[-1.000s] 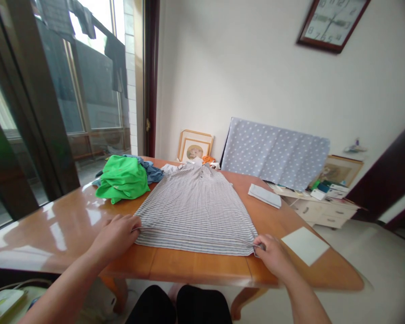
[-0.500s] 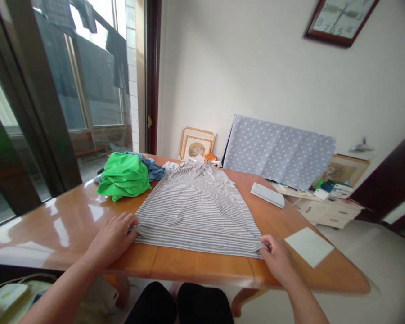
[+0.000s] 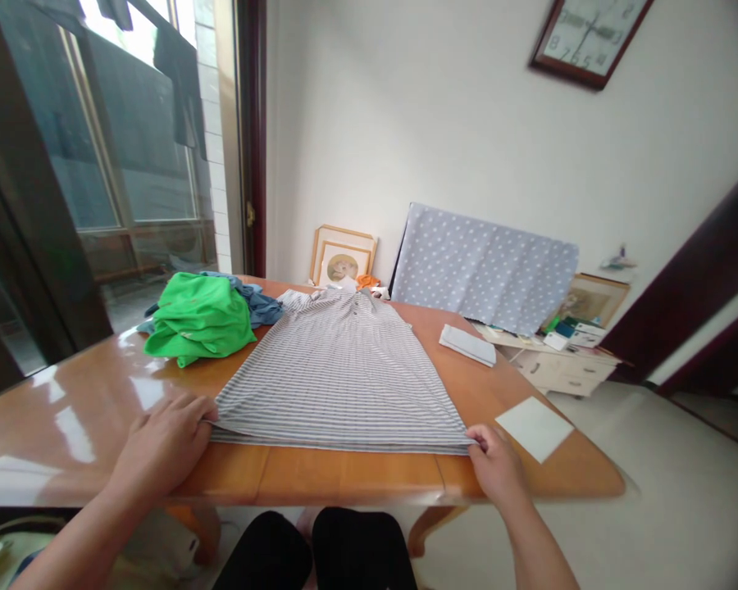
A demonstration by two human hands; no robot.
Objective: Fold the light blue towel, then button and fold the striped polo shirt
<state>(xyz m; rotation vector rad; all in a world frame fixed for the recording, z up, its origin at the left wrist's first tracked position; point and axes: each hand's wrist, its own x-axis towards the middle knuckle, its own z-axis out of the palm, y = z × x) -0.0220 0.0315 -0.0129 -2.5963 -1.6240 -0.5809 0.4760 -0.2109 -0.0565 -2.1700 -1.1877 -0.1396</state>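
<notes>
A grey-and-white striped shirt (image 3: 344, 369) lies spread on the wooden table (image 3: 350, 475), its buttoned collar end toward the far side and its hem toward me. My left hand (image 3: 175, 430) pinches the left corner of the hem. At the right corner, my right hand (image 3: 495, 459) grips the fabric between thumb and fingers. The hem is stretched fairly straight between both hands, with a lower layer showing beneath the upper one.
A bright green garment (image 3: 200, 319) is heaped on blue-grey cloth (image 3: 261, 307) at the far left. To the right lie a folded pale cloth (image 3: 467, 345) and a white square sheet (image 3: 534, 428). Behind stand a polka-dot covered object (image 3: 483, 266) and a white cabinet (image 3: 553, 369).
The view has turned slightly right. Both hands still hold the hem corners, and the hem is now pulled wider and flatter, with fewer wrinkles.
</notes>
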